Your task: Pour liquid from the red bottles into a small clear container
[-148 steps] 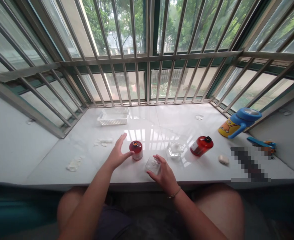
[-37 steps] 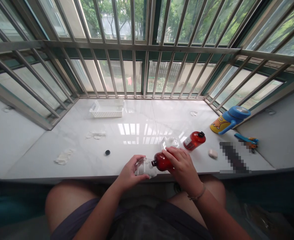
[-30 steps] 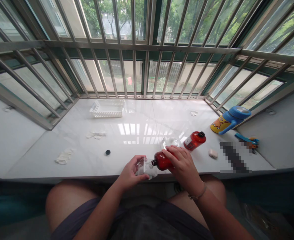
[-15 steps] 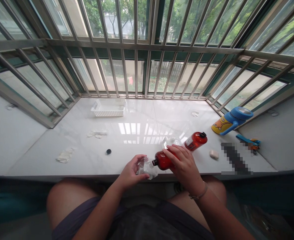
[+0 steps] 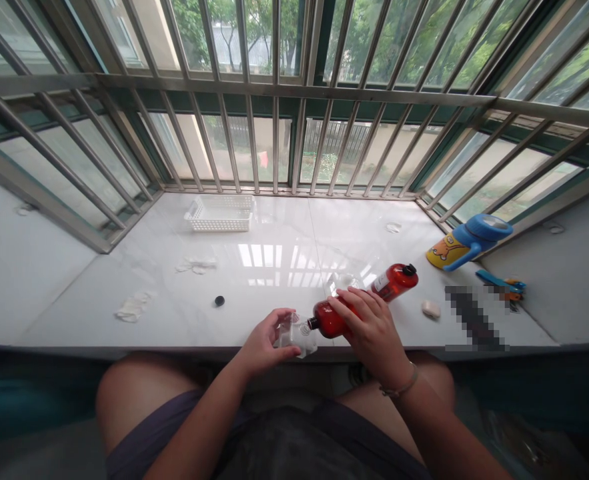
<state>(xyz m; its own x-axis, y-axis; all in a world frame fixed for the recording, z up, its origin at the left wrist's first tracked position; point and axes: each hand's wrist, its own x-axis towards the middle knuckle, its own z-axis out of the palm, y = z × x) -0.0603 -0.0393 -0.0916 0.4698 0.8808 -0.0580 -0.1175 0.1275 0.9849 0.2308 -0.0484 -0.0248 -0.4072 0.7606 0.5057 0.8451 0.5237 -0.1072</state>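
Observation:
My left hand (image 5: 270, 341) is closed around a small clear plastic container (image 5: 298, 335) at the front edge of the white counter. With my right hand (image 5: 371, 328) I grip a red bottle (image 5: 328, 320) from above, tilted onto its side. Its uncapped black neck points left, right at the container's mouth; whether liquid is flowing I cannot make out. Past my right fingers lies a second red bottle (image 5: 395, 283) with a black cap and a white label. Another clear container (image 5: 343, 283) sits partly hidden behind my right hand. A round black cap (image 5: 219, 301) rests to the left.
A white perforated basket (image 5: 220, 215) stands near the window bars. Crumpled white pieces (image 5: 134, 307) lie on the left of the counter (image 5: 264, 280). To the right are a blue and yellow flask (image 5: 467, 241), a pale soap-like block (image 5: 430, 309), a blue-orange item (image 5: 501, 285) and a pixelated dark patch.
The whole view has shifted slightly. Both hands keep their hold, and the red bottle's neck stays at the clear container's mouth.

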